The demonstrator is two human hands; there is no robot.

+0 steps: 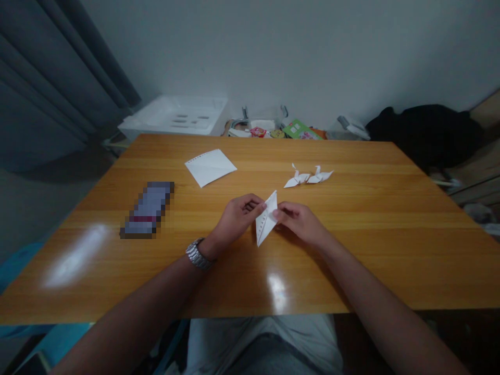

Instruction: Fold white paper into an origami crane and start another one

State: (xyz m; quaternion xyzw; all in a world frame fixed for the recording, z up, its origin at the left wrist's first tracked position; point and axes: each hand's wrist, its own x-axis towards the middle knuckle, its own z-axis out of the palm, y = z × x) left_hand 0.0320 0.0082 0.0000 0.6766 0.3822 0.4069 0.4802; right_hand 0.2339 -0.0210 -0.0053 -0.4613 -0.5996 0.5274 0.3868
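Between my two hands is a piece of white paper (266, 221), folded into a narrow diamond with a row of punched holes along one side. My left hand (242, 212), with a metal watch (198, 253) on its wrist, pinches the paper's left edge, thumb on top. From the other side my right hand (297, 219) grips its right edge, the thumb pressing near the middle. The fingers beneath the paper are partly hidden. Beyond my right hand, two folded paper cranes (308, 178) stand side by side. A white sheet (211, 166) with punched holes lies beyond my left hand.
On the left of the wooden table (375, 255) lies a pixelated phone-like object (148, 211). Past the far edge are a white plastic tray (175, 114), a green booklet (300, 130) and small packets. A black cloth-like heap (425, 135) sits at the far right.
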